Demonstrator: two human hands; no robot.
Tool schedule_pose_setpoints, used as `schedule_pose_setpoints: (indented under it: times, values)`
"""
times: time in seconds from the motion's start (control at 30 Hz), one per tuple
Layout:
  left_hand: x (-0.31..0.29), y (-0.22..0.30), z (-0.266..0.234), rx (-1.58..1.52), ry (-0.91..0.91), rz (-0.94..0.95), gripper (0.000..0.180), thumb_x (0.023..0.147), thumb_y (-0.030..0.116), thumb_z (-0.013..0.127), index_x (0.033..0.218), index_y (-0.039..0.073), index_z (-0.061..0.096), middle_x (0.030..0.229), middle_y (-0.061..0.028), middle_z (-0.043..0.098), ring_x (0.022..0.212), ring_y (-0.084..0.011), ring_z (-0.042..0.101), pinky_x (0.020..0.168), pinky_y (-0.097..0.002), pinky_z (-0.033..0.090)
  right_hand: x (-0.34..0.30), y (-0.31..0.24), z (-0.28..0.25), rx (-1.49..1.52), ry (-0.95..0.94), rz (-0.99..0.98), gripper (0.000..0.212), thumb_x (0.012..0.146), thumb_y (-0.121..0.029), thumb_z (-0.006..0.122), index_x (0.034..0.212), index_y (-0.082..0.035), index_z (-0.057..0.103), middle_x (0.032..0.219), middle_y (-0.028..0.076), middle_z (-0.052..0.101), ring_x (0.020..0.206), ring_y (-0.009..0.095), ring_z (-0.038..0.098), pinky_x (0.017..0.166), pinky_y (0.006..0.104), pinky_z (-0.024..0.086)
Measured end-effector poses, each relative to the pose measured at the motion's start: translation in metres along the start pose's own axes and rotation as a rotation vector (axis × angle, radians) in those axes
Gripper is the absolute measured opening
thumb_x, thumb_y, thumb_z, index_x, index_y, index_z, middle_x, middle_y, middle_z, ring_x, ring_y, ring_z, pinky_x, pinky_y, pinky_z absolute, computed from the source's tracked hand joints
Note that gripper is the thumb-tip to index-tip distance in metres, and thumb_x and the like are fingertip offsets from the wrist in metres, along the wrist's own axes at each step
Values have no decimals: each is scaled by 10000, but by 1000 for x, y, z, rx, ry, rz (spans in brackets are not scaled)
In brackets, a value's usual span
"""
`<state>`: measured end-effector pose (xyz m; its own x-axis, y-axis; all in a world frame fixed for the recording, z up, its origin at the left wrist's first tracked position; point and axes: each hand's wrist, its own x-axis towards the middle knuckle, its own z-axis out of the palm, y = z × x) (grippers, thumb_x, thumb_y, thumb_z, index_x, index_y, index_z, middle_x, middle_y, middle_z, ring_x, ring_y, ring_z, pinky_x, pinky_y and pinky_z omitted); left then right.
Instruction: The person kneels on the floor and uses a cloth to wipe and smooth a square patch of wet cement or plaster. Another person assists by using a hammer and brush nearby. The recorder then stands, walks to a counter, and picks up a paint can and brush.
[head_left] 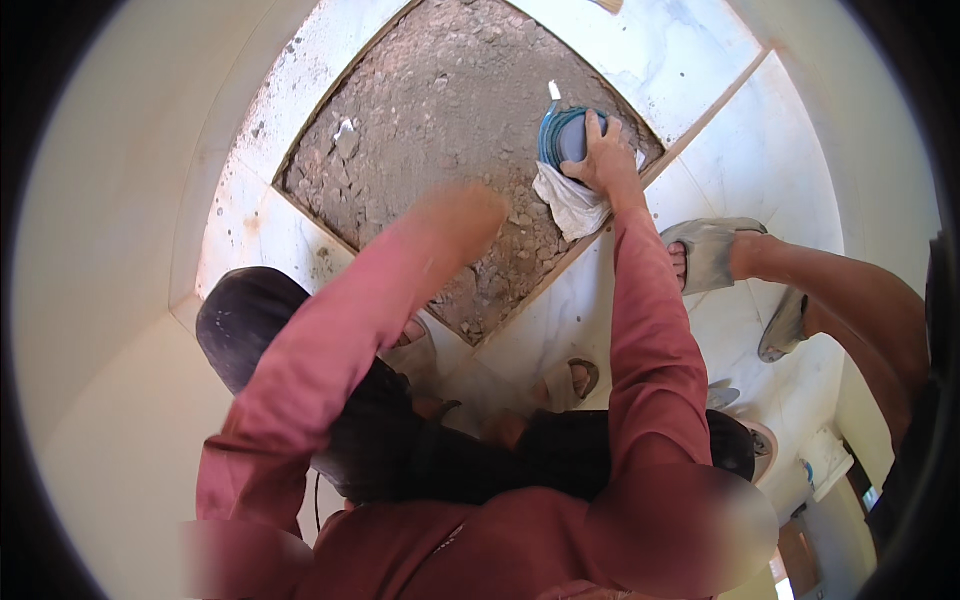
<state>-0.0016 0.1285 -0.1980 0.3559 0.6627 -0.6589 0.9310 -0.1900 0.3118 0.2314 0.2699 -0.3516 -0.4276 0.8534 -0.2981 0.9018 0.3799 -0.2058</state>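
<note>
My right hand [605,160] curves over a round, grey-topped thing [573,140] with blue-green bands round its side, thumb and fingers on its top and edge. I cannot make out exactly what kind it is. A crumpled whitish sheet or bag [572,203] lies against its near side, and a small white tag-like piece [554,90] sticks up beyond it. Smeared by motion, my left hand [470,218] hovers over the bare rubble patch [440,100]; its fingers cannot be told apart. The patch is rough grey-brown earth and broken mortar.
White marbled tiles [665,40] frame the patch, their cut edges forming its border. At the right stands another person, with a sandalled foot [710,255] close to my right arm. Pale walls [110,200] curve round the left. A whitish container [828,462] sits at the lower right.
</note>
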Motion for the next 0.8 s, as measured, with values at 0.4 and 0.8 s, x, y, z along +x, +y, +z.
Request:
schedule_pose_setpoints:
  times: [0.4, 0.8]
  values:
    - [184, -3, 50, -473, 529, -365, 343, 989, 364, 689, 1118, 55, 614, 1056, -212, 753, 1014, -420, 734, 861, -547, 573, -6, 11, -11, 213, -55, 49, 1156, 683, -416, 907, 1633, -71, 345, 1608, 341, 297, 1425, 500, 465, 1177, 479, 440]
    - [220, -2, 72, -443, 632, -416, 406, 930, 335, 756, 1134, 54, 547, 1046, -182, 726, 916, -391, 752, 791, -510, 594, -6, 14, -7, 310, -39, 4, 1152, 672, -379, 927, 1634, -100, 357, 1582, 342, 308, 1372, 521, 510, 1118, 505, 499]
